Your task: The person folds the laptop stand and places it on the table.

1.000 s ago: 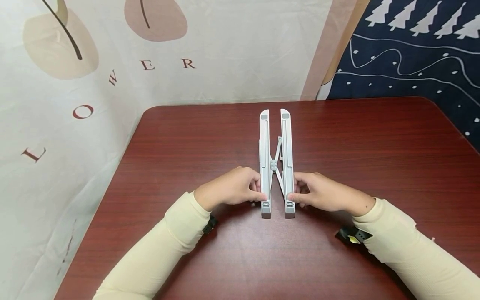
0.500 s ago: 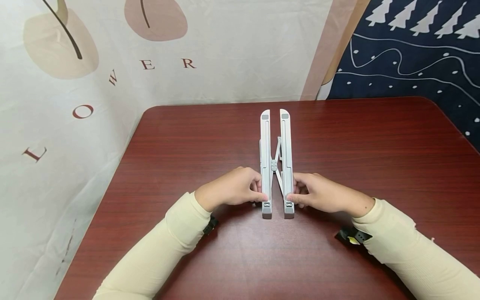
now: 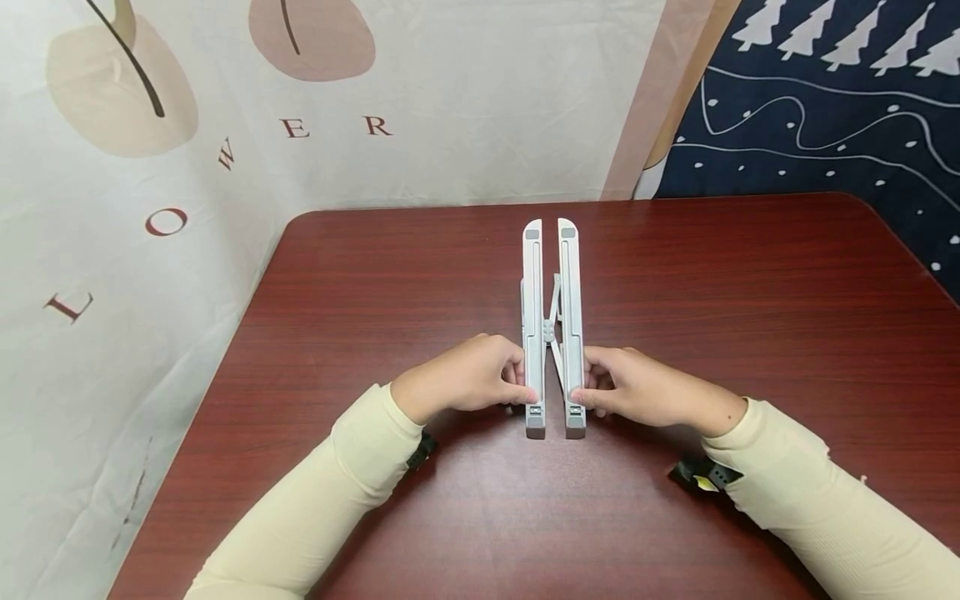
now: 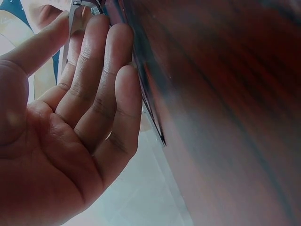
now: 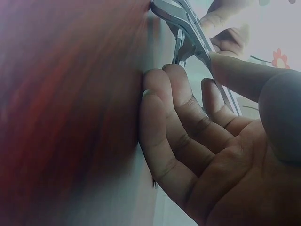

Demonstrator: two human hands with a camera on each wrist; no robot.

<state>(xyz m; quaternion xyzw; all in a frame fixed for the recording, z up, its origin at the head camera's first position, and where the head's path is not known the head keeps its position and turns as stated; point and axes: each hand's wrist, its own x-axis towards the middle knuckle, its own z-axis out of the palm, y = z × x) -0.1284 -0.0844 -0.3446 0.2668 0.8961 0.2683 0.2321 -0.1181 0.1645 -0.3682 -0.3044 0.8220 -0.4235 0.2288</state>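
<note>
A silver folding laptop stand (image 3: 532,300) sits on the table, its two long rails side by side with a narrow gap. Crossed struts (image 3: 548,331) join at a pivot between them. My left hand (image 3: 476,375) pinches the left rail near its front end, thumb on top. Opposite it, my right hand (image 3: 630,383) pinches the right rail in the same way. In the left wrist view the other left fingers (image 4: 94,61) reach under the rail, close to the tabletop. The right wrist view has the stand (image 5: 178,18) between thumb and fingers, with the left hand beyond.
The dark red wooden table (image 3: 375,275) has rounded far corners. Behind it hangs a pale cloth (image 3: 487,108) with printed letters, and a navy cloth (image 3: 810,125) with white trees at right. Black straps sit at both wrists.
The two rails have moved slightly closer together, narrowing the gap. Both hands keep their pinch and shift inward a little with the rails.
</note>
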